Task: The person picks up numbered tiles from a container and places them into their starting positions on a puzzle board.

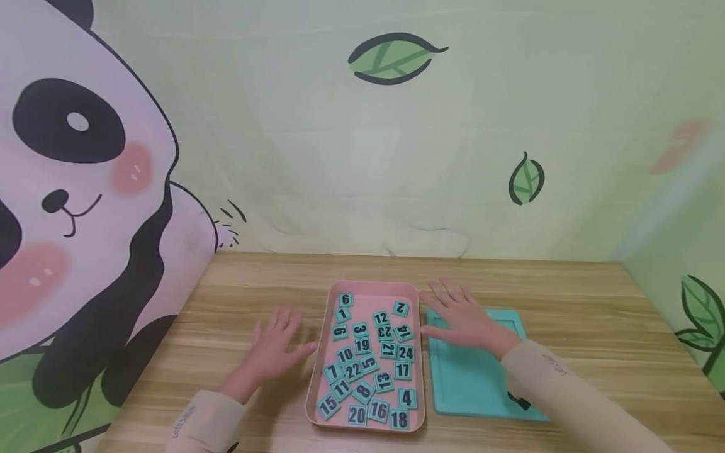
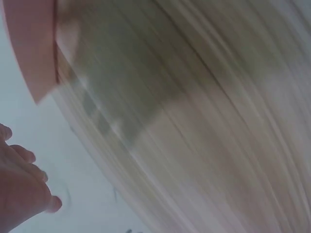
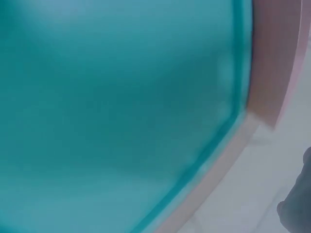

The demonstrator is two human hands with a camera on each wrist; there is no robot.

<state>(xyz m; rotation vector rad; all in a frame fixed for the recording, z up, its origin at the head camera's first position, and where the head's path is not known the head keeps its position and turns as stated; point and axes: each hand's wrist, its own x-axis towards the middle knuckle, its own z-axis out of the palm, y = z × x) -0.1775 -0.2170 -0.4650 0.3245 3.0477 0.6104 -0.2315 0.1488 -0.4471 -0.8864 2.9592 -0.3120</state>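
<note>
Tray (image 1: 370, 303): pink, lower centre of the head frame, on wood table (image 1: 272, 277). Holds loose numbered tiles (image 1: 362, 345), teal with dark digits; 2 at the tray's upper right, 15 at its lower left, 18 at its lower right, denser cluster left of its middle. Left hand (image 1: 277, 346): fingers extended, thumb out toward the tray's left rim, tip just beside it; contact cannot be told. Right hand (image 1: 461, 321): fingers spread, nothing gripped, over the upper part of teal board (image 1: 470, 384), fingertips near the tray's right rim; contact likewise unclear. Board: right of tray, just beside it. Panda (image 1: 85, 207) print, frame left.
</note>
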